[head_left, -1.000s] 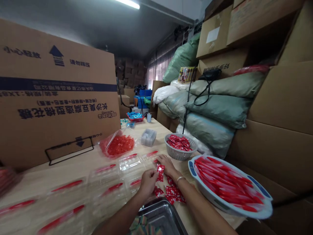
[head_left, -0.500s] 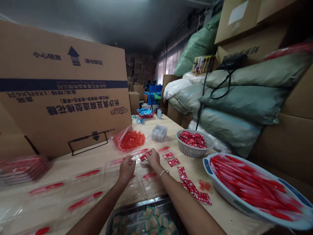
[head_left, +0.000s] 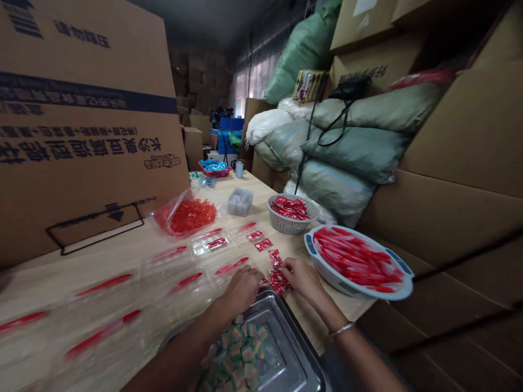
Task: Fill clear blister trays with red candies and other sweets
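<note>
A cluster of red patterned sachets (head_left: 274, 258) lies on the table between my two hands. My left hand (head_left: 244, 288) is closed beside the metal tray's rim, its fingertips pinching the edge of a red sachet. From the right, my right hand (head_left: 300, 277) has its fingers bent onto the same sachets, thumb and index pressed together at them. Left of the hands are clear plastic boxes (head_left: 216, 277), each with a long red piece (head_left: 231, 265) in it. One clear box farther back also holds a red sachet (head_left: 217, 243).
Below my hands stands a metal tray (head_left: 286, 348) with pastel cubes (head_left: 241, 354). A white-blue basin (head_left: 404, 286) of wrapped red pieces is at the right, behind it a grey basket (head_left: 288, 224) of sachets. A bag of orange-red pieces (head_left: 192, 216) lies near a large carton (head_left: 93, 179).
Both hands have moved back and right, from a clear box to the loose sachets near the tray. The sachet my right hand held now lies in that box. The view has turned right.
</note>
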Available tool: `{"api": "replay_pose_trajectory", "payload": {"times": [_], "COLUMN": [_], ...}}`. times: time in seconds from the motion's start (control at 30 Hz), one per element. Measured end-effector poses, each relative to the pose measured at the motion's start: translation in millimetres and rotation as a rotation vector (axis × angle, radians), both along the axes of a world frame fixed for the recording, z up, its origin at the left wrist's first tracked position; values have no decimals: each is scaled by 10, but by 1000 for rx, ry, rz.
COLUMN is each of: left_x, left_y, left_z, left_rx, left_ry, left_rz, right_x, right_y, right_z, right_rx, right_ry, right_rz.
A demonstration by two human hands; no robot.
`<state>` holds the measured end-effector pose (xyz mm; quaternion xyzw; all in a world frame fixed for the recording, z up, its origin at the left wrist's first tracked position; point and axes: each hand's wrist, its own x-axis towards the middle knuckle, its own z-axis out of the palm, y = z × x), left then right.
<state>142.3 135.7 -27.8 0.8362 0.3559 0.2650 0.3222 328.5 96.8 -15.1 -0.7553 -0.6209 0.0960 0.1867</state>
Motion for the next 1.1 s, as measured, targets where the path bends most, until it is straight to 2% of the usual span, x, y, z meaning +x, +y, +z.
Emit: {"api": "replay_pose_trajectory", "payload": {"times": [0.1, 0.2, 0.3, 0.4, 0.6, 0.73, 0.9, 1.0, 1.1], "left_x": [-64, -379, -690, -726, -324, -337, -357, -127, 261], "left_y": [60, 178, 229, 153, -70, -169, -172, -141, -110], "left_z": [-27, 0, 34, 22, -18, 23, 94, 126, 111], "left_rx": [-23, -90, -163, -178, -74, 20, 70, 93, 89], "left_ry": [-166, -289, -305, -235, 53, 217, 335, 300, 220], "left_rz": [126, 351, 529, 586, 526, 388, 262, 171, 78], "right_x": [149, 171, 106, 60, 221, 377, 469, 485, 435], "right_y": [-34, 148, 379, 527, 495, 265, -119, -233, -183], "right_z": [-44, -96, -170, -252, -304, -267, -212, -211, -262], "right_rx": [6, 18, 32, 45, 180, 250, 228, 205, 170], "right_ry": [-47, -63, -54, -19, 102, 205, 264, 250, 215], "right_rz": [-111, -153, -141, -105, -42, 27, 184, 102, -1]}}
